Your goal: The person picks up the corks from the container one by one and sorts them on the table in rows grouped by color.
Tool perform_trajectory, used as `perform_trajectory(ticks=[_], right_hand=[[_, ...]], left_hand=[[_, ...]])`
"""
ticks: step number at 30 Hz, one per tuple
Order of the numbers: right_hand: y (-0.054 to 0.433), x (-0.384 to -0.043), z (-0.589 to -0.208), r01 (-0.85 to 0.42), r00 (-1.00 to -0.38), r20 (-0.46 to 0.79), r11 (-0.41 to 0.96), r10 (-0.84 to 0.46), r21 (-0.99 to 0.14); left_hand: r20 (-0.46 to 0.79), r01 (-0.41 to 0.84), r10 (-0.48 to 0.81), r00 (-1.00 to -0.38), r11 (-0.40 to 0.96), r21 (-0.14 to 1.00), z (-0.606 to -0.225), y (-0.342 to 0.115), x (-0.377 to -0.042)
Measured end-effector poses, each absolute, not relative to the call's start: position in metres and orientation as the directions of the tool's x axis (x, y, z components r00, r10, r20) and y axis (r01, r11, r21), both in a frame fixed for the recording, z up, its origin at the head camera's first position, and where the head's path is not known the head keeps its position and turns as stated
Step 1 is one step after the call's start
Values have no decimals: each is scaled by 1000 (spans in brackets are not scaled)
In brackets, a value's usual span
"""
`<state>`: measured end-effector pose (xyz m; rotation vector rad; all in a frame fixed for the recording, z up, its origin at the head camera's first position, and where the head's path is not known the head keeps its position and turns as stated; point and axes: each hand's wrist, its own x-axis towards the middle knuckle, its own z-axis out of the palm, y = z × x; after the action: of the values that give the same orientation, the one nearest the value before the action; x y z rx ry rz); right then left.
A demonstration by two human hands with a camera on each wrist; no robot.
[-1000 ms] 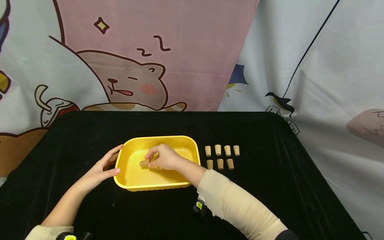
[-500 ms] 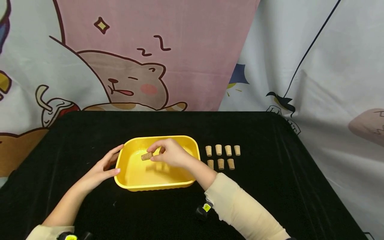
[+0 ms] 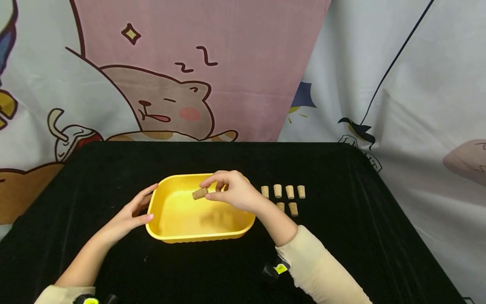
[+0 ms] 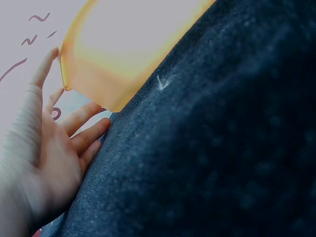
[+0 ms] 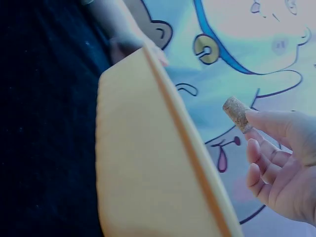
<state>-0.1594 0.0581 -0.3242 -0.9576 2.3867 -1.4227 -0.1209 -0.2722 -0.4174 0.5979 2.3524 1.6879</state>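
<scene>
My right hand (image 3: 237, 192) pinches a cork stopper (image 3: 200, 194) between thumb and fingers, held over the yellow plastic tray (image 3: 201, 236). In the right wrist view the cork (image 5: 236, 113) shows above the tray's rim, gripped at one end. My left hand (image 3: 127, 216) is spread at the tray's left end, fingers mostly straight. The left wrist view has the thumb and fingertips of that hand (image 4: 57, 148) right at the tray's end wall (image 4: 106, 81). No other cork shows in the visible part of the tray.
Several corks (image 3: 290, 192) stand in two rows on the black cloth (image 3: 341, 236) just right of the tray; my right forearm partly covers the nearer row. Behind the table hangs a printed curtain (image 3: 247, 76).
My right hand has lifted the cork from the tray's floor and carried it up and to the right. The left hand has stayed at the tray's end.
</scene>
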Motion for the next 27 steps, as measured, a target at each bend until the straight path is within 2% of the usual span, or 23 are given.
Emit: perform_trajectory(ticks=[17, 27], right_hand=[[136, -145, -316, -430, -789, 220, 259, -574, -865], [190, -146, -319, -414, -798, 210, 262, -565, -872]], left_hand=[[80, 214, 421, -903, 280, 936, -418, -272, -121], [80, 212, 421, -903, 276, 937, -419, -273, -122]])
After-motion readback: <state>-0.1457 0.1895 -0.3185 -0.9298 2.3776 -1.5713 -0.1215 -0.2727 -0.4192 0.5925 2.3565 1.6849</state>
